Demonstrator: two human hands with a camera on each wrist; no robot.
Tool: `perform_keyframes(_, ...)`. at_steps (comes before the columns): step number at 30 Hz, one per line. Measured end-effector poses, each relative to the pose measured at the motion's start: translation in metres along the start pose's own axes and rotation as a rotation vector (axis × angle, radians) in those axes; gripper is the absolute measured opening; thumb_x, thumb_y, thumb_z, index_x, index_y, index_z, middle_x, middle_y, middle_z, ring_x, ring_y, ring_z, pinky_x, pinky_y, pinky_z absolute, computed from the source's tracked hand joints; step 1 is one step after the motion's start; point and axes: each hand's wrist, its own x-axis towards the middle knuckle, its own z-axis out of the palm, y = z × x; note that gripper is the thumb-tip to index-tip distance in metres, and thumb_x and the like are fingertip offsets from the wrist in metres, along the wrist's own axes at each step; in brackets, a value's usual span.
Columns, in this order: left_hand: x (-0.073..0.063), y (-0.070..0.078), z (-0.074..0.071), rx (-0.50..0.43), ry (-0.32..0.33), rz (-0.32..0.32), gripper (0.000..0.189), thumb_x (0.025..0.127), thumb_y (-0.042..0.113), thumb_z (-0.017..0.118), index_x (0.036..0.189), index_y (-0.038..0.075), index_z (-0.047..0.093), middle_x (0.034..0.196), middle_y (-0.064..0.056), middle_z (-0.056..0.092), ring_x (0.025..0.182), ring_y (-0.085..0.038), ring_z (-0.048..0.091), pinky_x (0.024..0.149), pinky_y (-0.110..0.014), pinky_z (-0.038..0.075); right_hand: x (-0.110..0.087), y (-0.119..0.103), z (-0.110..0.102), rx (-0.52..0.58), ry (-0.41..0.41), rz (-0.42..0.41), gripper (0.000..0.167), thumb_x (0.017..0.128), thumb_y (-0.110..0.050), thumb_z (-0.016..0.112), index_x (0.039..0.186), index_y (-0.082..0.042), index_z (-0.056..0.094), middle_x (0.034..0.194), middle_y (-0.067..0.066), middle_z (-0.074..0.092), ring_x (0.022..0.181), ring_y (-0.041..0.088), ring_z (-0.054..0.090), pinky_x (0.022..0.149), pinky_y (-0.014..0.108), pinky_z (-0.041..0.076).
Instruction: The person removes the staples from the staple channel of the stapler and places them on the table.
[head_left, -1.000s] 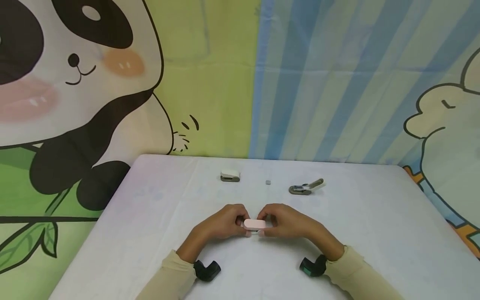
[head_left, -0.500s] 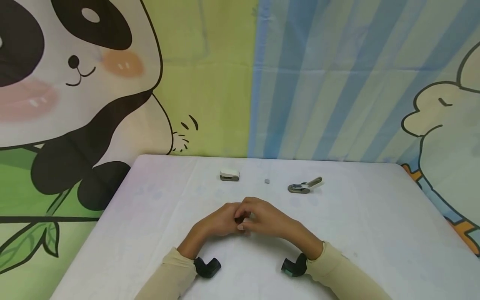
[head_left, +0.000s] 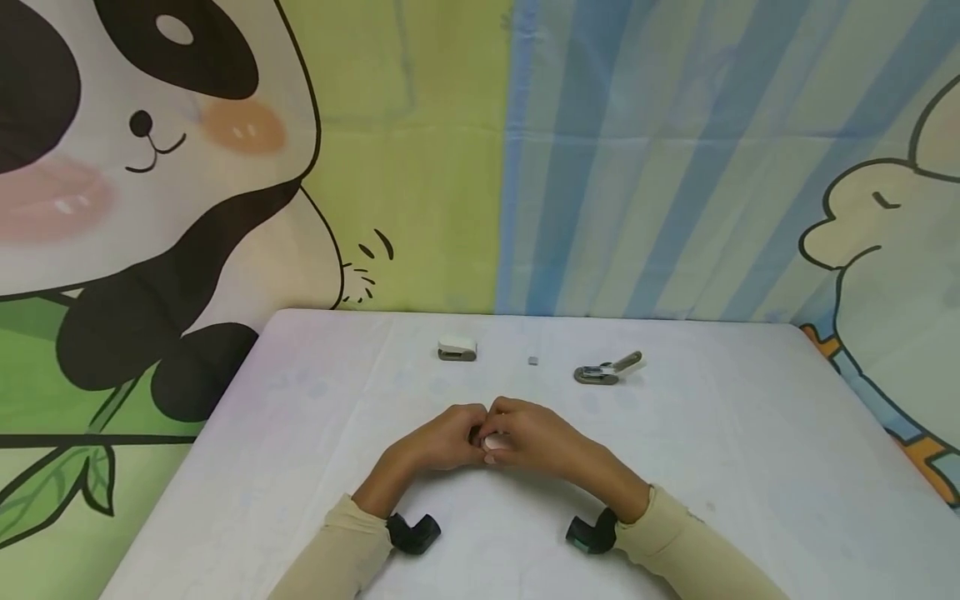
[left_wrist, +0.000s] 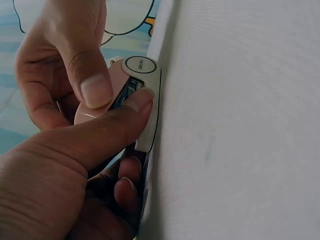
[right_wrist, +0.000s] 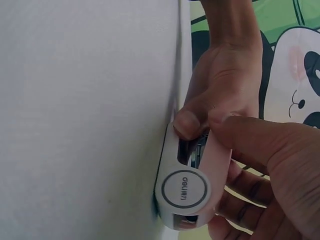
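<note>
Both hands meet around a small pink and white stapler [right_wrist: 184, 189] near the middle of the table. My left hand [head_left: 450, 437] grips its white base, thumb [left_wrist: 139, 100] laid along the opening between base and top. Fingers of the right hand [head_left: 540, 437] pinch the pink top [right_wrist: 216, 160], with the thumb lying across it. In both wrist views the top stands at a slant from the base, and metal shows in the gap. The head view leaves only a small pale patch of the stapler visible between the fingers.
Behind the hands on the white-covered table [head_left: 337, 367] stand a white and grey stapler [head_left: 457, 349], a tiny grey block [head_left: 533, 361] and a second grey stapler [head_left: 606, 369] with its top raised. A printed curtain [head_left: 420, 167] hangs along the table's far edge.
The right hand has moved left along the stapler, up against the left hand's fingers, then shifted slightly. The pink top, plain to see earlier, is now mostly covered. The left hand stays nearly in place.
</note>
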Motion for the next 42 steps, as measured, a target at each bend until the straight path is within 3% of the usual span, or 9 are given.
perform_keyframes(4,-0.003,-0.002,-0.002,-0.003,-0.001,-0.008,0.025,0.082,0.011,0.078,0.086,0.013,0.054,0.073,0.003,0.050,0.066,-0.008,0.047,0.059,-0.025,0.040,0.001,-0.003,0.001,-0.097,0.011,-0.006,0.020,0.086,-0.024,0.076,0.104,-0.018,0.072,0.102,-0.008,0.058,0.089,0.005,0.055,0.078,0.025,0.047)
perform_keyframes(9,-0.003,0.001,-0.001,-0.005,-0.003,0.011,0.023,0.082,0.011,0.078,0.087,0.014,0.055,0.075,0.004,0.051,0.067,-0.008,0.048,0.061,-0.025,0.041,-0.001,-0.002,0.003,-0.111,0.013,0.005,0.017,0.088,-0.022,0.074,0.104,-0.017,0.071,0.099,-0.008,0.058,0.086,0.006,0.053,0.077,0.026,0.047)
perform_keyframes(19,0.000,0.003,0.002,0.026,0.005,0.062,0.025,0.082,0.014,0.080,0.083,0.016,0.055,0.074,0.005,0.049,0.067,-0.006,0.046,0.060,-0.024,0.039,-0.004,0.001,0.002,-0.034,0.030,-0.040,0.015,0.088,-0.014,0.073,0.103,-0.013,0.071,0.096,-0.007,0.057,0.084,0.005,0.052,0.075,0.022,0.045)
perform_keyframes(25,0.002,0.001,0.003,0.043,0.015,0.088,0.025,0.082,0.014,0.080,0.083,0.017,0.055,0.074,0.004,0.050,0.068,-0.007,0.046,0.060,-0.024,0.040,-0.007,0.002,0.002,0.007,0.031,-0.020,0.015,0.089,-0.013,0.072,0.103,-0.012,0.071,0.097,-0.007,0.055,0.084,0.005,0.051,0.076,0.023,0.046)
perform_keyframes(30,0.004,0.001,0.005,0.017,0.017,0.073,0.023,0.080,0.012,0.080,0.082,0.017,0.058,0.074,0.003,0.052,0.067,-0.007,0.048,0.060,-0.024,0.042,-0.010,0.006,0.001,0.066,0.030,-0.028,0.015,0.091,-0.011,0.070,0.106,-0.011,0.070,0.101,-0.007,0.055,0.089,0.004,0.052,0.079,0.023,0.046)
perform_keyframes(36,0.003,-0.001,0.003,-0.008,-0.002,0.059,0.020,0.077,0.010,0.082,0.081,0.019,0.065,0.078,0.005,0.054,0.070,-0.006,0.051,0.064,-0.024,0.044,-0.012,0.008,-0.008,0.183,0.067,-0.034,0.012,0.092,-0.008,0.068,0.103,-0.012,0.069,0.095,-0.008,0.053,0.083,0.008,0.051,0.074,0.028,0.048)
perform_keyframes(42,0.002,-0.001,0.000,-0.036,-0.008,0.048,0.019,0.078,0.013,0.082,0.080,0.019,0.065,0.080,0.003,0.055,0.071,-0.007,0.052,0.064,-0.025,0.045,-0.013,0.005,-0.020,0.200,0.007,0.000,0.010,0.094,-0.013,0.067,0.104,-0.013,0.069,0.096,-0.007,0.054,0.092,0.007,0.057,0.082,0.032,0.050)
